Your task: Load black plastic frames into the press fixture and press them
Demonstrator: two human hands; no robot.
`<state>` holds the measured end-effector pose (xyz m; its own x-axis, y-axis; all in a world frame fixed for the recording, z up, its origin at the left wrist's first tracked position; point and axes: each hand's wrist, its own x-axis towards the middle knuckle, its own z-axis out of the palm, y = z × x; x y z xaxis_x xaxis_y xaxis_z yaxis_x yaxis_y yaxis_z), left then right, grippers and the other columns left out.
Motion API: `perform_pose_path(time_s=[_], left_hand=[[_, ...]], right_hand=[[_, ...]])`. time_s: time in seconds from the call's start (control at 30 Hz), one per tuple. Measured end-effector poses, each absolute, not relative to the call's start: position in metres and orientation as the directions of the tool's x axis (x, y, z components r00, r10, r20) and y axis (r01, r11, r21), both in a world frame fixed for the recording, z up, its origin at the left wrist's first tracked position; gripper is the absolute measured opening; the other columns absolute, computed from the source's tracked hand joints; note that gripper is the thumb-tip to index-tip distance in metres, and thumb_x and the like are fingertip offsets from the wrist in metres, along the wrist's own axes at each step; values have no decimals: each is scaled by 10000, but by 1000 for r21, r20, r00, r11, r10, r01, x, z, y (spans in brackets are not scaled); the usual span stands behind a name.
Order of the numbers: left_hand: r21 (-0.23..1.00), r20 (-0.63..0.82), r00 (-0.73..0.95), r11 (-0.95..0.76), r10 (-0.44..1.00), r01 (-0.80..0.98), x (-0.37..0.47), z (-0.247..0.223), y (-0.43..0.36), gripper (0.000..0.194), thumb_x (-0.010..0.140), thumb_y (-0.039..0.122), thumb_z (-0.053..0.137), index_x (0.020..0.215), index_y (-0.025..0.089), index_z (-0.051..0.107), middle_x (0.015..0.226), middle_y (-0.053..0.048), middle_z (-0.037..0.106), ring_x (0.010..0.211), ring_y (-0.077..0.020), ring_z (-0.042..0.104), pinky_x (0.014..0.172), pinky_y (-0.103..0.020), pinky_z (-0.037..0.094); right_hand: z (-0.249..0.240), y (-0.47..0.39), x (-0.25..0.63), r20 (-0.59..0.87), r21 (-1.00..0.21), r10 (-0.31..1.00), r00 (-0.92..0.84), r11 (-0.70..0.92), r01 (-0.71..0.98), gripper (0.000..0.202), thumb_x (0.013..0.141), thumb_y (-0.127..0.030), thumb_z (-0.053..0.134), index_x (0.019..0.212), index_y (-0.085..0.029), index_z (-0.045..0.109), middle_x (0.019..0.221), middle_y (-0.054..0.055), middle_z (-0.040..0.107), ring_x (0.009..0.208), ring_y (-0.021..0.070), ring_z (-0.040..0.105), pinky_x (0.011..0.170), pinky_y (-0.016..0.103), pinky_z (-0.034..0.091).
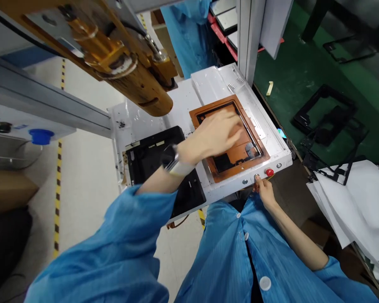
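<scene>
My left hand point(213, 136), with a watch point(169, 158) on its wrist, reaches across to the orange fixture plate point(214, 176). Its fingers are spread and slightly blurred over the plate's recess; I see nothing held in them. A thin black frame point(255, 145) lies in that recess, partly covered by the hand. At the front panel, my right hand point(265, 191) has its thumb at a round push button point(257, 176) and its fingers curled below the edge. Under my left forearm sits a black tray-like housing point(189, 189), also on the white machine bed point(180, 99).
An orange press cylinder point(142, 90) hangs above the bed at the left. A red button point(269, 172) is beside my right hand. Black plastic frames point(328, 113) and white sheets point(356, 193) lie on the green bench point(281, 109). Behind the machine stands a person in blue point(189, 38).
</scene>
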<state>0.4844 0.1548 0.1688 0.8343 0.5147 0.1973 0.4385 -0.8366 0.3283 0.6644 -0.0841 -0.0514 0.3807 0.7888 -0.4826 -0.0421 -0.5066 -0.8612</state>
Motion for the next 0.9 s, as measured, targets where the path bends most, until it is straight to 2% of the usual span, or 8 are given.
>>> perform_pose_path(time_s=[0.1, 0.23, 0.33, 0.5, 0.63, 0.77, 0.83, 0.9], left_hand=[[274, 181, 830, -837, 528, 473, 527, 142, 186, 307, 1120, 262, 575, 1307, 101, 758, 1363, -186, 731, 1403, -397, 669, 1225, -642, 535], [244, 110, 858, -850, 502, 467, 557, 116, 200, 391, 1155, 305, 485, 1288, 92, 785, 1445, -191, 716, 1544, -402, 578, 1347, -656, 414], [226, 128, 861, -860, 493, 459, 563, 108, 202, 463, 1165, 345, 432, 1313, 113, 805, 1466, -205, 726, 1567, -398, 555, 1384, -619, 368], [201, 100, 878, -873, 469, 443, 569, 112, 200, 443, 1141, 396, 492, 1250, 164, 853, 1451, -169, 754, 1535, -401, 569, 1348, -608, 396], [178, 77, 901, -895, 427, 409, 569, 120, 190, 454, 1144, 388, 485, 1163, 159, 876, 1413, -171, 771, 1512, -389, 587, 1329, -603, 408], [139, 43, 924, -918, 380, 371, 569, 133, 173, 490, 1155, 351, 435, 1160, 128, 871, 1380, -208, 777, 1525, -389, 585, 1356, -623, 378], [130, 82, 925, -925, 370, 358, 568, 150, 167, 480, 1152, 307, 423, 1147, 103, 858, 1327, -223, 793, 1445, -383, 652, 1332, -609, 423], [157, 124, 928, -930, 352, 332, 563, 175, 163, 497, 1164, 274, 386, 1086, 110, 848, 1194, -201, 826, 1258, -351, 750, 1264, -575, 498]], right_hand=[[-40, -88, 672, -515, -853, 811, 277, -518, -66, 878, 768, -1140, 603, 722, -264, 575, 734, 102, 735, 661, 231, 640, 651, 369, 495], [-11, -108, 693, -459, -886, 883, 94, -463, 25, 761, 958, -979, 600, 934, -230, 730, 897, 84, 810, 780, 242, 713, 736, 369, 549], [17, -126, 708, -356, -905, 923, 145, -379, 196, 629, 1078, -824, 588, 1034, -233, 798, 906, 58, 811, 837, 244, 741, 799, 374, 564], [65, -125, 721, -31, -869, 976, 217, -133, 477, 423, 1161, -583, 620, 966, -252, 799, 875, 30, 788, 813, 220, 737, 777, 361, 531], [97, -107, 726, 253, -767, 957, 142, 109, 632, 239, 1172, -351, 617, 1002, -260, 760, 880, 14, 770, 827, 206, 708, 787, 373, 517], [125, -99, 734, 420, -632, 907, 9, 286, 720, 191, 1151, -213, 575, 1063, -264, 737, 882, 13, 764, 788, 213, 696, 779, 411, 501], [135, -98, 739, 487, -542, 871, -70, 364, 758, 214, 1136, -171, 548, 1070, -260, 731, 858, 18, 751, 762, 221, 687, 767, 430, 482], [141, -94, 739, 517, -454, 844, -146, 415, 789, 194, 1114, -154, 559, 1074, -252, 722, 843, 26, 738, 753, 227, 666, 747, 435, 464]])
